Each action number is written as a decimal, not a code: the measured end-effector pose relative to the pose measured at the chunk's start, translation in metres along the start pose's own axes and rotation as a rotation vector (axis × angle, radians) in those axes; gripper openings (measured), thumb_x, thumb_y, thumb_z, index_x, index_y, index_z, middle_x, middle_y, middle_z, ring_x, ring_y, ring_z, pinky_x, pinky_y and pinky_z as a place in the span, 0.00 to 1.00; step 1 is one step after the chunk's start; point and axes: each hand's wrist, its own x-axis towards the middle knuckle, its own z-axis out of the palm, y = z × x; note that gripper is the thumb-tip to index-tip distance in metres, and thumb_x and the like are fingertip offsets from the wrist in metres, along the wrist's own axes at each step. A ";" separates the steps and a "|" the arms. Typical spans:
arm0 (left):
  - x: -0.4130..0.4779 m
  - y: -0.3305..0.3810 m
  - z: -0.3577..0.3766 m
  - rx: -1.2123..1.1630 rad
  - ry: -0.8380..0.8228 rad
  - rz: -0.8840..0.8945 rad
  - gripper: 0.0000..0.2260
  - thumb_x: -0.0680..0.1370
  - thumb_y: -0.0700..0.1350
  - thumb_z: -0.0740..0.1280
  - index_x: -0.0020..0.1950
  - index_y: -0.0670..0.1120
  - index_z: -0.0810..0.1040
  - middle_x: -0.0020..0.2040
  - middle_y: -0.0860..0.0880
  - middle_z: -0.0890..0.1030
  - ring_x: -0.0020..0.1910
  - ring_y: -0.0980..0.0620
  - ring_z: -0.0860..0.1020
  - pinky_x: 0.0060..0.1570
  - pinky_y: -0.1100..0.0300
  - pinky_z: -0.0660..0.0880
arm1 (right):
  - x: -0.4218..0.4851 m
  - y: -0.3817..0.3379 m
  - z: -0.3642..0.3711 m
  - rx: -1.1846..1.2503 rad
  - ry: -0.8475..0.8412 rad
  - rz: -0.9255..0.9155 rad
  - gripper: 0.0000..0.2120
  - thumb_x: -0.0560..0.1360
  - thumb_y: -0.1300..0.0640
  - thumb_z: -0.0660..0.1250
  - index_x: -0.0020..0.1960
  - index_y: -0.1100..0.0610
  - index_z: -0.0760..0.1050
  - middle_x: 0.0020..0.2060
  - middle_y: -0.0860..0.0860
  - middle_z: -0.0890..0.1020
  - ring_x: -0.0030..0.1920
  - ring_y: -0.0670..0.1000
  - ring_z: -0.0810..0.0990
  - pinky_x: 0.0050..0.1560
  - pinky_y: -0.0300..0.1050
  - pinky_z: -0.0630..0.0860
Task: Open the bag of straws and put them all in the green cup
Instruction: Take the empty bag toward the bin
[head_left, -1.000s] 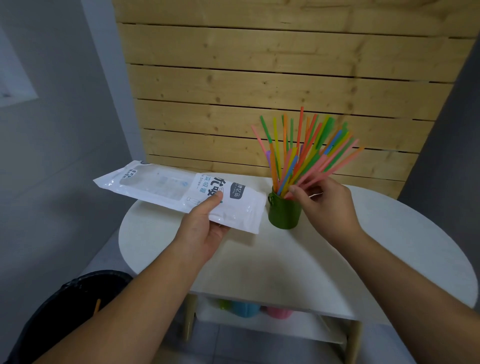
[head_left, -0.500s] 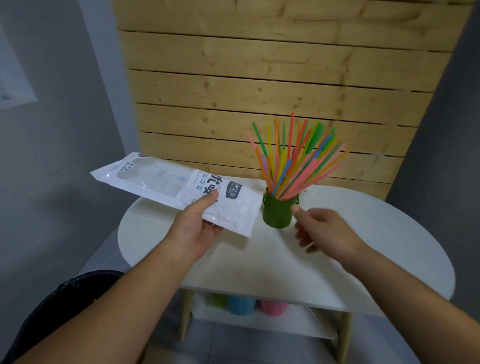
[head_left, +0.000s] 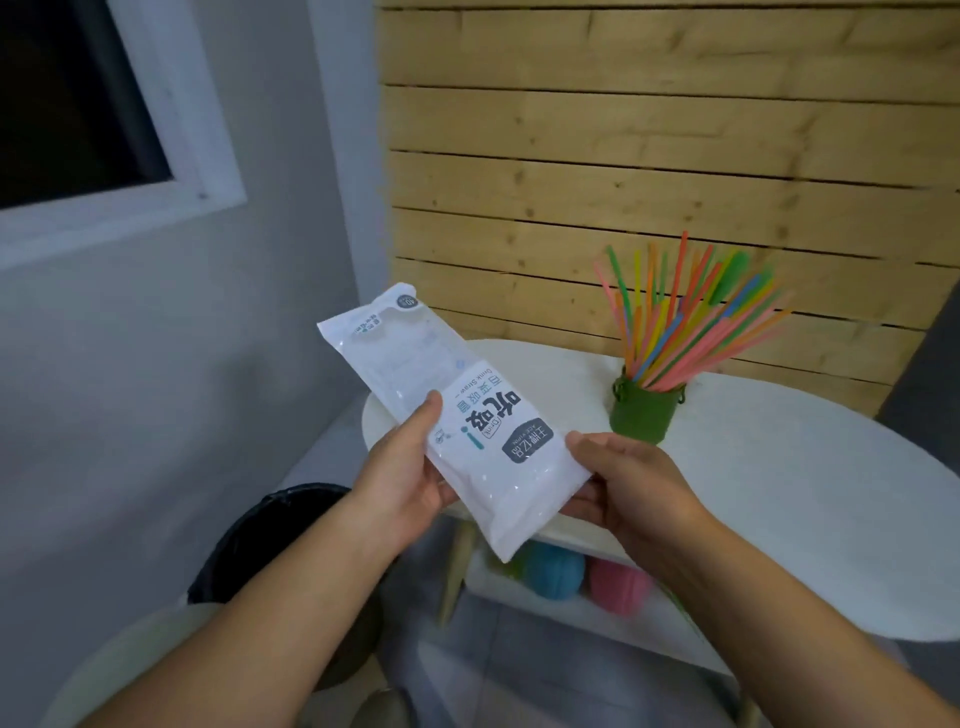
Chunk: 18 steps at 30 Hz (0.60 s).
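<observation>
- since half a second ago the right hand has left the green cup and joined the left hand on the bag, which now points away instead of lying crosswise.
- both hands pinch the bag's near end, thumbs on top, with the fingers underneath mostly hidden. it is held in the air over the desk edge, probably for a last check.
- the bag looks flat, but whether a straw remains inside cannot be told.
- a black bin stands low on the left, partly behind the forearm.
- the straws fan out of the cup, farther back on the desk.
</observation>
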 end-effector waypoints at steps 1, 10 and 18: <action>-0.005 0.000 -0.009 0.015 0.048 0.005 0.12 0.83 0.53 0.63 0.61 0.50 0.80 0.55 0.46 0.87 0.51 0.46 0.86 0.53 0.46 0.82 | -0.001 0.004 0.006 -0.024 0.010 -0.004 0.08 0.80 0.60 0.66 0.49 0.66 0.78 0.39 0.61 0.86 0.34 0.55 0.86 0.33 0.45 0.82; -0.050 -0.011 -0.097 -0.101 0.469 -0.066 0.08 0.82 0.47 0.67 0.58 0.45 0.80 0.49 0.45 0.88 0.44 0.48 0.86 0.34 0.54 0.82 | 0.003 0.063 0.075 -0.196 0.044 -0.012 0.05 0.76 0.65 0.70 0.41 0.64 0.79 0.31 0.59 0.80 0.23 0.53 0.78 0.27 0.46 0.78; -0.064 -0.031 -0.150 -0.010 0.595 -0.314 0.18 0.79 0.52 0.69 0.63 0.42 0.76 0.54 0.38 0.82 0.52 0.39 0.82 0.47 0.41 0.80 | 0.022 0.123 0.111 -0.237 0.013 0.204 0.09 0.77 0.60 0.71 0.49 0.68 0.79 0.40 0.64 0.82 0.32 0.58 0.81 0.25 0.42 0.77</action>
